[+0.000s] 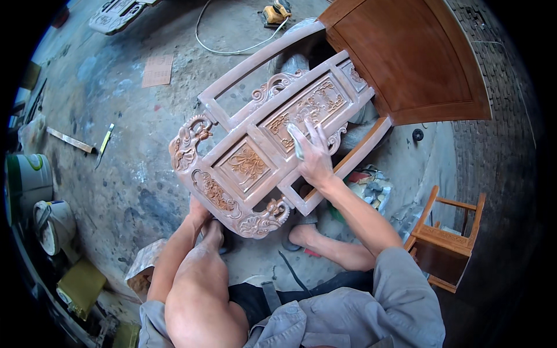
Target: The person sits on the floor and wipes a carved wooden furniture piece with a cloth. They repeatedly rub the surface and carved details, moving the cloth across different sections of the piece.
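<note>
A carved wooden chair lies tipped with its pale, dusty backrest (235,145) toward me and its smooth reddish-brown seat (406,58) at the far right. My right hand (316,161) rests on the long carved panel (310,110), pinching a folded piece of sandpaper (296,142) between thumb and fingers. One or two fingers stretch over the relief. My left hand (198,210) is at the near left rim of the carved crest, beside my knee. Its fingers are hidden behind the wood, so their grip does not show.
A yellow power sander (275,13) with a white cord sits beyond the chair. Left on the floor are a cardboard piece (158,71), a wooden strip (71,141), a yellow knife (105,142) and white buckets (55,226). A small wooden stool (447,238) stands right.
</note>
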Demonstrator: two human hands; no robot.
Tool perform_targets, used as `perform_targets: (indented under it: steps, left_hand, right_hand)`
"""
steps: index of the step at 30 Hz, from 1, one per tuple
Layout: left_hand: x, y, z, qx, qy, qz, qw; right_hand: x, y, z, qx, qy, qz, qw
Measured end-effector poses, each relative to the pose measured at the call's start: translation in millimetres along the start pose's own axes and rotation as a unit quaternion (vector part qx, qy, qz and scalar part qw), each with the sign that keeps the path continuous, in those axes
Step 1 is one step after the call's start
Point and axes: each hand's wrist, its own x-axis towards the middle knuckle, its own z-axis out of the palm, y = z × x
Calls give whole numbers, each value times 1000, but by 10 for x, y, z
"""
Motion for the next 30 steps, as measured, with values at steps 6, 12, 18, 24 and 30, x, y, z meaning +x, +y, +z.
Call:
perform_targets:
  steps: [6, 12, 18, 24, 30]
  left_hand:
    - [16, -173, 92, -11, 20, 35, 999]
    - [-6, -285, 127, -45, 34, 24, 998]
    - [17, -372, 119, -65, 21, 4, 998]
    - [57, -19, 61, -34, 30, 45, 998]
    - [32, -155, 69, -149, 30, -21, 988]
  right_hand:
    - [-6, -147, -138, -1, -5, -26, 1000]
    - [-41, -141, -66, -30, -25, -49, 998]
    - [141, -247, 59, 18, -21, -26, 999]
    - [149, -71, -174, 26, -35, -67, 997]
    - [345, 278, -440, 46, -119, -133, 983]
